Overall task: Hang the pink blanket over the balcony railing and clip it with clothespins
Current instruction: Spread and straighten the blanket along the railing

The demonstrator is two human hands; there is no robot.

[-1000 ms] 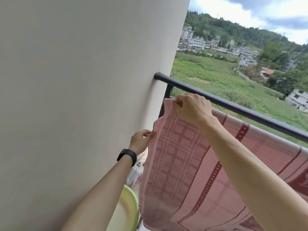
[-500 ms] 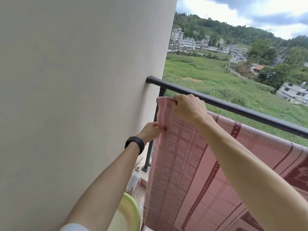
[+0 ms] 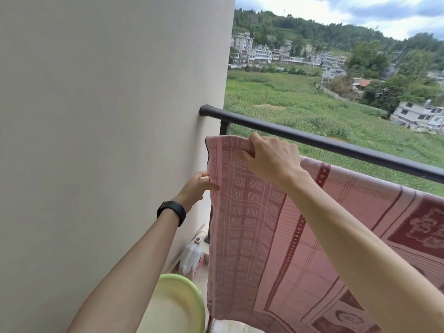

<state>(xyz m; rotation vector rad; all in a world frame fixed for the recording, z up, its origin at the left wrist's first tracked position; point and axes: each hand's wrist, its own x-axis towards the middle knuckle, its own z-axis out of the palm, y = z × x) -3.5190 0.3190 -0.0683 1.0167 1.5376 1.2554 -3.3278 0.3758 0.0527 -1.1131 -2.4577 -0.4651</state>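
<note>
Draping step: my right hand (image 3: 271, 159) pinched blanket (image 3: 264, 236) at its 11 o'clock corner below rail (image 3: 336, 145), left hand (image 3: 197, 188) pinched its 9 o'clock edge; next likely needed lifting it over, then clipping.

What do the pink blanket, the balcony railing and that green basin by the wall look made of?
The pink blanket looks like woven cloth, matte, perhaps cotton: its checked weave shows and it hangs limp. The railing is probably metal tube, painted dark, with a dull sheen along its top. The basin is likely plastic, its pale-green rim smooth and faintly glossy.
</note>
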